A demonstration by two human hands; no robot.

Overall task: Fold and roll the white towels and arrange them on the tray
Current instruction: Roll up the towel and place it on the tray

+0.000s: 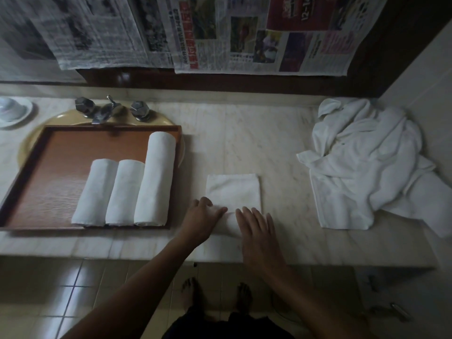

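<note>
Forearms come in from the near edge, above bare feet [193, 293] on a tiled floor [73, 285]. Both hands sit on the folded towel [233, 189], which lies on the marble counter [244, 133] just right of the tray [49, 165], w/ its near end wound into a short roll. L hand [203, 216] is at the roll's left end, fingers bent over it & thumb laid along the top. R hand [256, 228] lies flat on the roll's right part, fingers straight & slightly spread, pressing down. Far half of the towel lies flat on the counter.

Tray is brown, set across a yellowish sink [156, 119] just near of the tap [107, 111]. 3 rolled towels [124, 192] lie side by side in its right half, touching: 2 short ones on the left, 1 longer one on the right, reaching close to the far rim.

Well to the right, a towel heap [367, 162], white & unfolded, sprawls on the counter by the right wall. Far left: cup on saucer [12, 110]. Newspaper sheets [220, 33] hang on the far wall
</note>
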